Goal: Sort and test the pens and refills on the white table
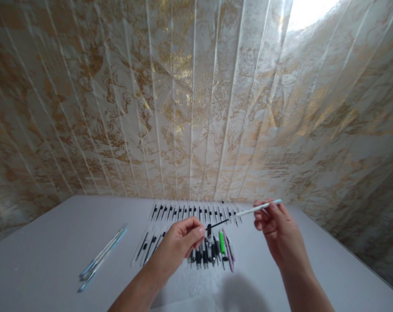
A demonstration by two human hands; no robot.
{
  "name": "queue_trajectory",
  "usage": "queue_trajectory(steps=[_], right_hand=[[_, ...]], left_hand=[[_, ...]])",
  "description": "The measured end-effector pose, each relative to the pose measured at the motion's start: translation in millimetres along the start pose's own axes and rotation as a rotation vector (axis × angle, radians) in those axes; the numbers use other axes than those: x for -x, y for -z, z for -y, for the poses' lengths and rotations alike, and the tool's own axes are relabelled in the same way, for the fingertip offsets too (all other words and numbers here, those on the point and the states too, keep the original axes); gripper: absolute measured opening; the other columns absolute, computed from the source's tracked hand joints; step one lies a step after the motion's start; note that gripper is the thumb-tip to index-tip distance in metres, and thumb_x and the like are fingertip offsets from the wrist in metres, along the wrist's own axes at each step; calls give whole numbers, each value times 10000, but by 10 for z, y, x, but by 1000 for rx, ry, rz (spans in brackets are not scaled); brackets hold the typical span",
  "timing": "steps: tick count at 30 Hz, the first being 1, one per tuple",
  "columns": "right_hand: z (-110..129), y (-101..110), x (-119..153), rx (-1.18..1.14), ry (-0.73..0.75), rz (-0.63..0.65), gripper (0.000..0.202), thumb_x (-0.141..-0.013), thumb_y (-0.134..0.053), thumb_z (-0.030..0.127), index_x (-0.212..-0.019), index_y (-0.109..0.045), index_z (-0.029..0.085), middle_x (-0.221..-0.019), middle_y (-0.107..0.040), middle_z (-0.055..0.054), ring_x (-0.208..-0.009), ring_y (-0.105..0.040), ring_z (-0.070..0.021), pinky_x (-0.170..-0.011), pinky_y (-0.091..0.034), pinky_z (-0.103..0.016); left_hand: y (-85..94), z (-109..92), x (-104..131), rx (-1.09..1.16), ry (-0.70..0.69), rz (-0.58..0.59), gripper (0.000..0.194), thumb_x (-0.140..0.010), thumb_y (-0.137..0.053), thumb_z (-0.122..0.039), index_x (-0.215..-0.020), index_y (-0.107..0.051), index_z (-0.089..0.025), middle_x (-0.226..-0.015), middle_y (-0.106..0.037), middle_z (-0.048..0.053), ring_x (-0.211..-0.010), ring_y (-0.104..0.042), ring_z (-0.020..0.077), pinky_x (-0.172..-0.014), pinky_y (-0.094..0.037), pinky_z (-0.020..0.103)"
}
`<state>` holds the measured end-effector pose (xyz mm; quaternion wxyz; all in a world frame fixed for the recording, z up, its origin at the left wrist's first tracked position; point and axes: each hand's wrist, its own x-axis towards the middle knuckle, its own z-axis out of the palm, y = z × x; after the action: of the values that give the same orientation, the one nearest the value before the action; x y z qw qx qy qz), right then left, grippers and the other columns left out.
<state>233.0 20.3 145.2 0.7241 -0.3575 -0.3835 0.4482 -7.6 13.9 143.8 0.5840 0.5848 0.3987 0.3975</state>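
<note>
Head view, with the green pen (pixel 221 242) as landmark: to its left, the left hand (pixel 183 240) pinched a thin dark rod (pixel 218 224), which slanted just beyond the landmark. To its right, the right hand (pixel 279 229) gripped a white pen (pixel 250 211), its near end directed toward the rod; whether the two touched could not be told. Black pens (pixel 205 256) lay just left of the landmark, a lilac pen (pixel 228 251) just right, a row of slender pens (pixel 190 212) beyond, and pale blue-ended sticks (pixel 104 255) well left.
</note>
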Motion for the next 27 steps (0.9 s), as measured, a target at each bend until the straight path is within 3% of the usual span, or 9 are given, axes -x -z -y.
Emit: queue_trajectory(steps=[2,4,9,11,14,17,20,24,27], right_hand=[[71,128,-75,-81,133,-198,218,-708,-724,365,-724,-567,214,-760,-621,12,-529,-505,-80,-439,-415,-184],[126,197,-99,-53,131,-231,195,-704,-724,352,-751,-593,215,-720,-609,20,-492,-484,-71,-437,-429,-188],[-7,-147,130,60,-294,190,441,-642,-802,337,-1022,-648,175,-760,-614,-4,-528,-537,-91,-463,-469,-216],[-112,-306,216,72,-419,337,370,-672,-780,373,-954,-657,167,-699,-592,15,-485,-518,-73,-459,-466,-210],[-190,-289,194,191,-392,369,325,-708,-721,459,-749,-601,159,-546,-513,54,-409,-466,-61,-426,-440,-198],[-205,3,32,657,-276,270,343,-816,-541,514,-713,-523,187,-480,-455,68,-383,-465,-93,-409,-441,-225],[-307,318,-115,1331,-301,213,306,-878,-427,387,-660,-518,192,-468,-498,29,-383,-525,-134,-413,-420,-246],[-618,471,-158,1626,-346,190,206,-783,-550,212,-582,-564,167,-619,-655,-117,-567,-656,-239,-508,-425,-296],[-782,431,-133,1730,-338,225,189,-824,-528,249,-687,-626,163,-813,-707,-173,-794,-684,-286,-606,-450,-316]], left_hand=[[73,-34,-7,-6,-21,-90,317,-772,-556,-471,-669,-457,-188,-554,-407,-86,-440,-232,50,-425,-156,190],[95,-24,-20,-1,-36,-178,325,-777,-546,-485,-676,-456,-190,-560,-397,-88,-435,-219,48,-425,-144,190],[-175,187,-54,12,12,-78,337,-810,-499,-505,-687,-465,-193,-554,-406,-83,-429,-234,58,-424,-153,206],[-314,268,-38,-6,7,9,347,-850,-459,-497,-685,-472,-191,-553,-406,-78,-439,-245,65,-432,-168,211],[-431,293,30,-78,-37,117,362,-897,-404,-464,-666,-464,-192,-579,-419,-63,-493,-314,81,-485,-244,212],[-452,249,100,-301,-15,184,327,-903,-408,-406,-661,-482,-199,-590,-446,-52,-553,-392,104,-541,-281,226],[-458,254,127,-609,12,179,261,-872,-449,-333,-650,-498,-205,-598,-508,-40,-579,-465,128,-553,-271,243],[-473,326,123,-803,-17,177,241,-869,-446,-319,-681,-549,-208,-673,-632,-7,-652,-574,171,-585,-297,257],[-451,323,122,-871,-14,167,248,-877,-439,-322,-715,-590,-211,-718,-680,13,-688,-609,193,-596,-314,264]])
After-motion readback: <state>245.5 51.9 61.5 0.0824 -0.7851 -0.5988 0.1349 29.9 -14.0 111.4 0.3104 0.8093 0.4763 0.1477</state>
